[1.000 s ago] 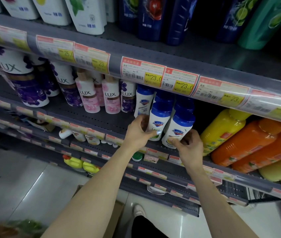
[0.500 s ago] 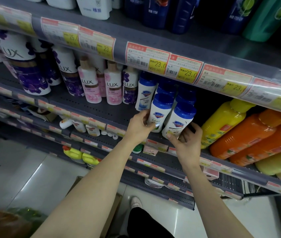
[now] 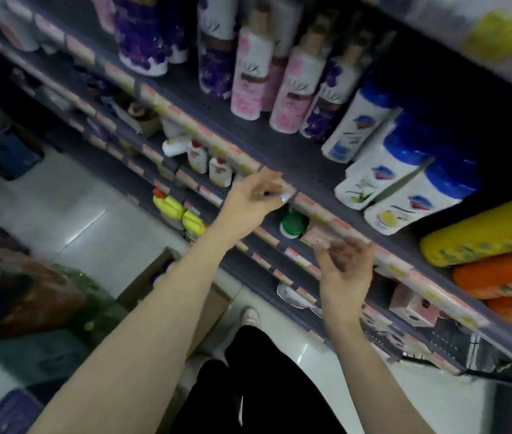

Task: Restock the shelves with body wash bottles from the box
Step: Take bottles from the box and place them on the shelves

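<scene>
Three white body wash bottles with blue caps (image 3: pixel 405 173) stand at the front of the grey shelf (image 3: pixel 283 148), right of centre. My left hand (image 3: pixel 256 198) hovers in front of the shelf's price rail, fingers loosely apart, holding nothing. My right hand (image 3: pixel 347 270) hangs lower, below the rail, fingers curled but apart and empty. Both hands are clear of the bottles. A cardboard box (image 3: pixel 154 277) sits on the floor under my left forearm, mostly hidden by it.
Pink and purple bottles (image 3: pixel 283 76) stand left of the blue-capped ones. Yellow (image 3: pixel 483 233) and orange bottles (image 3: pixel 498 274) lie to the right. Lower shelves hold small bottles (image 3: pixel 207 161) and yellow items (image 3: pixel 173 208). My dark trouser leg and shoe (image 3: pixel 250 317) are on the pale tiled floor.
Both hands have let go of the blue-capped bottles and pulled back down from the shelf. The view has tipped downward towards the floor and box.
</scene>
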### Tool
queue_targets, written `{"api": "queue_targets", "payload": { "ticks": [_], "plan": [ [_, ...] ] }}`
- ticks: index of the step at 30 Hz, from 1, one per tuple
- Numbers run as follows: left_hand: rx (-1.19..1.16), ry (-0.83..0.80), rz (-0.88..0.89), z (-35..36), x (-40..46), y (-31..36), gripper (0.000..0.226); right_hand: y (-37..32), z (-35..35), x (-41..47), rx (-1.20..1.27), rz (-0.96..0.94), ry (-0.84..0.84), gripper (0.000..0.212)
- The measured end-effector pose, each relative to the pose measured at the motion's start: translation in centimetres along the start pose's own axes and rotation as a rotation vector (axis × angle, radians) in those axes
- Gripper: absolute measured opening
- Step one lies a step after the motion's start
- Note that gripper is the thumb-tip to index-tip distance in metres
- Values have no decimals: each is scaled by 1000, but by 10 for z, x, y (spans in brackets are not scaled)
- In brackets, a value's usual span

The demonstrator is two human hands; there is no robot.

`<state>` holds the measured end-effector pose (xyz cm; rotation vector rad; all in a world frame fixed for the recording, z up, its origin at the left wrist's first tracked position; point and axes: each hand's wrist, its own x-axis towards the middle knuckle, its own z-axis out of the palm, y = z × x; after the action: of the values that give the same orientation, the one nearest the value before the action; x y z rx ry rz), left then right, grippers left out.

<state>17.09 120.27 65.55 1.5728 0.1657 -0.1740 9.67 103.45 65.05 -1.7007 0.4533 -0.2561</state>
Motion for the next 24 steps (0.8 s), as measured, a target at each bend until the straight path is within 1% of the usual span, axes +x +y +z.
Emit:
{"api": "queue_targets", "payload": {
  "ticks": [2, 4, 7, 11, 14, 17, 21, 24],
  "plan": [
    [-28, 72, -102, -32, -20, -28, 23, 17, 22, -6, -68, 34, -154, 31],
    [-72, 185, -230, -63, -41, -64, 21, 37, 49, -10, -148, 81, -335, 27],
    [-124, 345, -426, -105, -71, -122, 28, 77, 93, -15, -280, 174, -594, 29],
    [-169, 436, -693, -146, -95, -213, 34, 155, 156, -18, -452, 306, -864, 27],
    [-169, 559, -832, -161, -93, -299, 36, 237, 204, -12, -584, 379, -992, 24],
    [-221, 618, -936, -168, -75, -396, 40, 334, 255, -1, -705, 394, -1093, 25],
    [-275, 745, -987, -168, -48, -524, 40, 461, 315, 11, -836, 376, -1207, 29],
    [-290, 795, -979, -168, -29, -607, 43, 540, 351, 17, -875, 346, -1276, 33]
  ]
}}
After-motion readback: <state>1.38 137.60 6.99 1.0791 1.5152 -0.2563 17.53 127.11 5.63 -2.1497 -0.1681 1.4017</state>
